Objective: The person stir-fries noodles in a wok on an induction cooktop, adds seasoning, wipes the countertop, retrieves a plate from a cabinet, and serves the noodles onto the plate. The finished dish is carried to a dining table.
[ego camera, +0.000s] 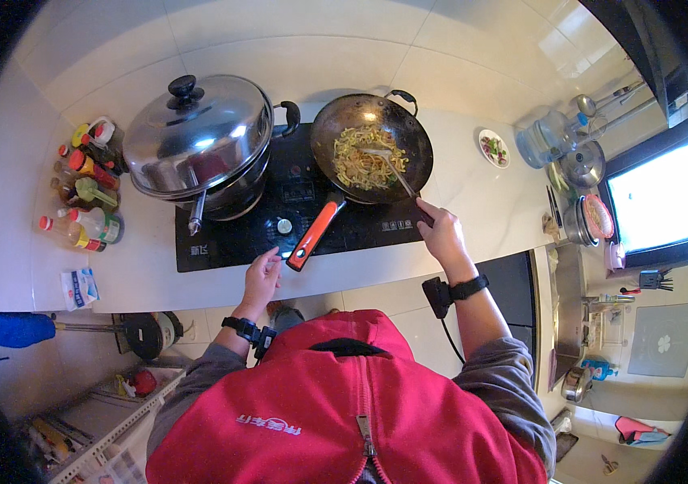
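Note:
My right hand (442, 235) grips the dark handle of a metal spatula (401, 179). Its blade rests in noodle-like food (365, 171) inside a dark wok (414, 133), on the right of a black cooktop (356, 231). The wok's orange-red handle (315, 235) points toward me. Just left of this handle, my left hand (263, 277) hovers near the cooktop's front edge with nothing in it, its fingers slightly bent. A metal knob (284, 226) lies a little beyond those fingertips.
On the cooktop's left stands a large steel pan with a domed lid (223, 133). Seasoning bottles (98, 225) crowd the left wall. A small plate of chopped ingredients (494, 149) lies right of the wok, near a clear water jug (543, 142). A sink (569, 302) is at the right.

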A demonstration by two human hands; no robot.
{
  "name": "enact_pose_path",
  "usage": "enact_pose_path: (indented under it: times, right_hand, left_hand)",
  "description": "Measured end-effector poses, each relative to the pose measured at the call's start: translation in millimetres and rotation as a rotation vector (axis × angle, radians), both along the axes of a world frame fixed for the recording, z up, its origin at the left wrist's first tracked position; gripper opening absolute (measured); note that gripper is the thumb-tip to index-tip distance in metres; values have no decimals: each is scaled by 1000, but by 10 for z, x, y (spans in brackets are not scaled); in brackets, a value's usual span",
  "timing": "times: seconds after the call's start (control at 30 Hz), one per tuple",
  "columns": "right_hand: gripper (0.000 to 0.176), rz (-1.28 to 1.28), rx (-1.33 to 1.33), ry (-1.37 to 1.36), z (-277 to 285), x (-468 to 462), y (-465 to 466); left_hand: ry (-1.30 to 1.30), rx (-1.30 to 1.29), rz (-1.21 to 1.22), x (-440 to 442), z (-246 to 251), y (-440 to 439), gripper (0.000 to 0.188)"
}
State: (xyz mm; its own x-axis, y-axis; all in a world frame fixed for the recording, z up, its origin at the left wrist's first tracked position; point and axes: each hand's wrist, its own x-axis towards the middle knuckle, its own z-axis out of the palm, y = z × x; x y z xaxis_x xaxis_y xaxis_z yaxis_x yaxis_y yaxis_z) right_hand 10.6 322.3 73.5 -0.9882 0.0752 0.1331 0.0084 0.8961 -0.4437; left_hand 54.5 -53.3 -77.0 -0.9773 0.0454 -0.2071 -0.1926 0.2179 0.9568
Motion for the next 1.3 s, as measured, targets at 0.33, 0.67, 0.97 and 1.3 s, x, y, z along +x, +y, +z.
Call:
enact_pose_path:
  times: [0.33, 0.67, 0.97, 1.3]
  right_hand:
    - [47, -81, -236, -79, -106, 190, -39]
    - [49, -202, -319, -116, 8, 210, -6]
    - [48, -126, -187, -111, -240, -96, -230]
    - [46, -24, -241, -127, -141, 61, -84]
  left_hand:
    - [330, -80, -266, -385, 514, 356, 51]
    - [-28, -36, -376, -430, 857, 491, 71]
    - [-39, -76, -381, -433, 876, 491, 69]
    - [-29, -94, -370, -429, 901, 505, 69]
